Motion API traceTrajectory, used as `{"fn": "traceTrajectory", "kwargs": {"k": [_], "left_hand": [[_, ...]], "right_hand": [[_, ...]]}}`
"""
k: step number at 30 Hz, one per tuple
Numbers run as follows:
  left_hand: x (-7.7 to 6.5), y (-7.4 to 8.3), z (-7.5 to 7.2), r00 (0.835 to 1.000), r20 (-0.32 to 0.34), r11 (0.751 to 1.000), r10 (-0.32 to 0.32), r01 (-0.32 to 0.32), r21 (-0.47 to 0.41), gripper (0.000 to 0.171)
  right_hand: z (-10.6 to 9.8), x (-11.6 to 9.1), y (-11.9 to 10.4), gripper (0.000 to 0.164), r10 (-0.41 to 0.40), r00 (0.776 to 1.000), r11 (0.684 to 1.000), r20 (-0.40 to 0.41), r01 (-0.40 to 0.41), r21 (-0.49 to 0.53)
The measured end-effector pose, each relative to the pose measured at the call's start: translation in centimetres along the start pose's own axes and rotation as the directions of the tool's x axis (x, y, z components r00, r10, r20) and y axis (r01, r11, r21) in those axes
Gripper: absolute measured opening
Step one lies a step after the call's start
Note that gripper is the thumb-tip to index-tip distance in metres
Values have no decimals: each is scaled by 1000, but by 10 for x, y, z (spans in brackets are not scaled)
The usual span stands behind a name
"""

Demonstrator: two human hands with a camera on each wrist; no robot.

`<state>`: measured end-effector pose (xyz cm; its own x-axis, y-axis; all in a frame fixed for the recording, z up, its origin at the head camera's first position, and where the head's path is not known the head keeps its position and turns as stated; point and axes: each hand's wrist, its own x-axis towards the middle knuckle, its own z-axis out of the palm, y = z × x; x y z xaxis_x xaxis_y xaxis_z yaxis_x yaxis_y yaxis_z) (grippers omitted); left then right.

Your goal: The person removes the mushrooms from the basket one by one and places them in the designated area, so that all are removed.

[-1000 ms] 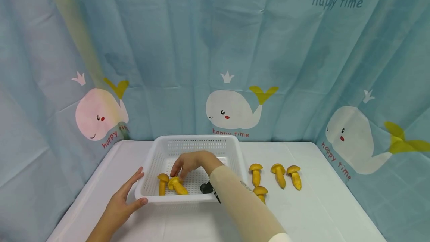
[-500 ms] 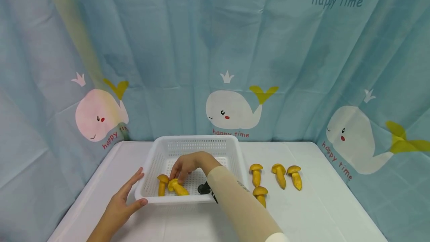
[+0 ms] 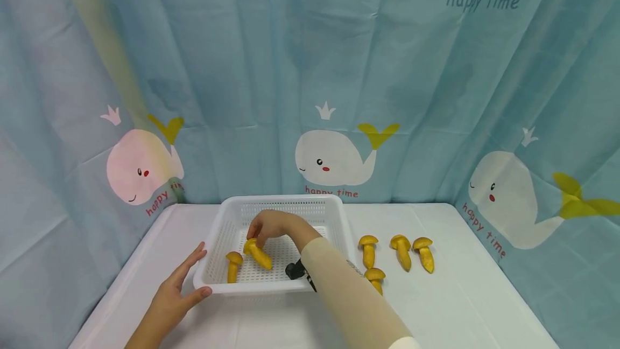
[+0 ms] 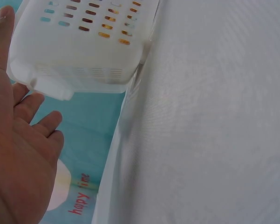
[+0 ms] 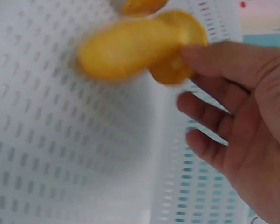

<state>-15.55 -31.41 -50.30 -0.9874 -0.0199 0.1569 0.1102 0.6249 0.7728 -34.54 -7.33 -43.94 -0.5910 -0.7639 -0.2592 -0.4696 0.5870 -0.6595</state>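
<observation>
My right hand [image 3: 271, 225] reaches into a white perforated basket [image 3: 345, 230] and pinches a yellow mushroom [image 3: 259, 255] by its cap, as the right wrist view shows with some blur. The mushroom's thick stem [image 5: 126, 49] points away from the fingers, over the basket floor. A second mushroom [image 3: 233, 267] stands close by in the basket's front left corner. At the basket's left front corner is my left hand [image 3: 171, 300], thumb and fingers spread along the rim. In the left wrist view this hand [image 4: 23, 140] has its thumb beside the basket wall [image 4: 79, 60].
Several more yellow mushrooms, among them one [image 3: 401, 252] with its cap to the back, lie on the white table [image 3: 474, 295] right of the basket. A blue curtain [image 3: 252, 96] with whales hangs behind the table. A black wrist device [image 3: 295, 270] sits under the right forearm.
My right hand has taken hold of the mushroom and lifted it up and back from the basket's front wall. The left hand stays at the corner.
</observation>
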Motion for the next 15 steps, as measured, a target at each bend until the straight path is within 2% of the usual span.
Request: {"fn": "traceTrajectory", "kwargs": {"k": [5,15], "left_hand": [[0,-1,0,1000,4,1000,2,-2,-4,86],[-3,-2,0,1000,-11,999,28,-28,-19,83]], "right_hand": [[-15,-8,-9,20,9,987,1000,-158,-12,-23],[-32,-41,-23,22,-72,966,996,-247,57,-68]]}}
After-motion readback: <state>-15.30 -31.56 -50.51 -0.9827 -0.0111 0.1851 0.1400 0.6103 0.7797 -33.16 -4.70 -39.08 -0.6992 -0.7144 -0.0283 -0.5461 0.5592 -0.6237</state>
